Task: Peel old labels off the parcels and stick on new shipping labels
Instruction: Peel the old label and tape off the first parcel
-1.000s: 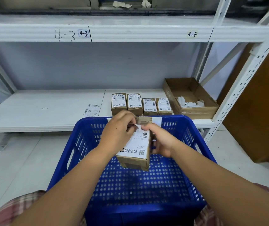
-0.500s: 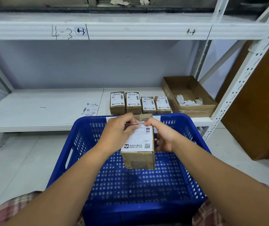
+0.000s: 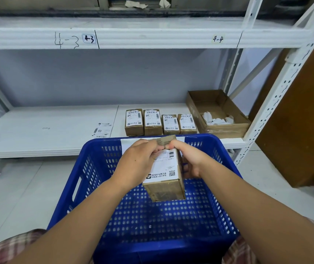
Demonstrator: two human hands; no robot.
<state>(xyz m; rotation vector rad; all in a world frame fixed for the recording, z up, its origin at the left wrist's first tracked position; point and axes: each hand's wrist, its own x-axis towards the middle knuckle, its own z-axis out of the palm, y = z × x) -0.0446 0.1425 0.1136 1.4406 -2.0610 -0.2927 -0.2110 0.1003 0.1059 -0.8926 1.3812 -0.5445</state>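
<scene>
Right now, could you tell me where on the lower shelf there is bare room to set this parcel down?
The shelf is bare left of the loose label, a wide patch. It is crowded on the right: four parcels stand side by side, hard against the open carton. The blue basket's floor also looks bare.

A small brown cardboard parcel (image 3: 164, 180) is held in the air over a blue basket, tilted with its far end raised and its near end facing the camera. A white label (image 3: 163, 166) with a barcode, a QR code and printed text covers its top face. On the white shelf beyond stand 4 more brown parcels (image 3: 161, 122) in a row, side by side and touching or nearly so, each with a white printed label on top. Left of that row, 1 loose label sheet (image 3: 102, 130) lies flat on the shelf.
</scene>
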